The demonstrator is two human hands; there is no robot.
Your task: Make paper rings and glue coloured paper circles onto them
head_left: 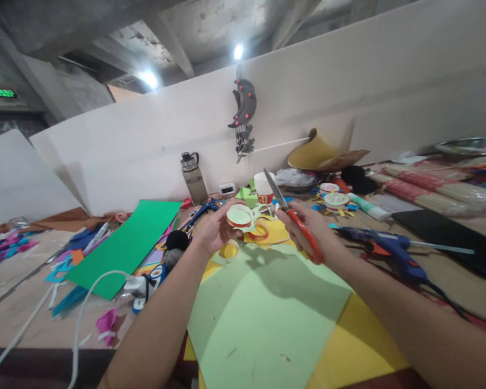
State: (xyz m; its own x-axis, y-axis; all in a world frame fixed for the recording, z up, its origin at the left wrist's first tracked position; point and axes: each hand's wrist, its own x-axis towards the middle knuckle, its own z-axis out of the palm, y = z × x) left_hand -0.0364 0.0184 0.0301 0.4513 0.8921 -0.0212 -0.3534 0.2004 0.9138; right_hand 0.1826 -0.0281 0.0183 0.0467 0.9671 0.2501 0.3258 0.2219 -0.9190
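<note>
My left hand (215, 229) pinches a round paper disc (239, 216), pale green with a white and red rim, and lifts it above the table; a curl of cut trim hangs from it. Just right of the disc, my right hand (303, 227) grips red-handled scissors (295, 219), with the blades pointing up and away. Under both hands lies a light green sheet (263, 308) on top of a yellow sheet (364, 340). A small yellow ring (229, 251) rests on the sheets below my left hand.
A dark green sheet (125, 246) lies left. A blue glue gun (389, 251) and a black mat (449, 235) lie right. A grey bottle (193, 177), a paper cup (263, 188), finished discs (336, 200) and scraps crowd the back by the white board wall (348, 97).
</note>
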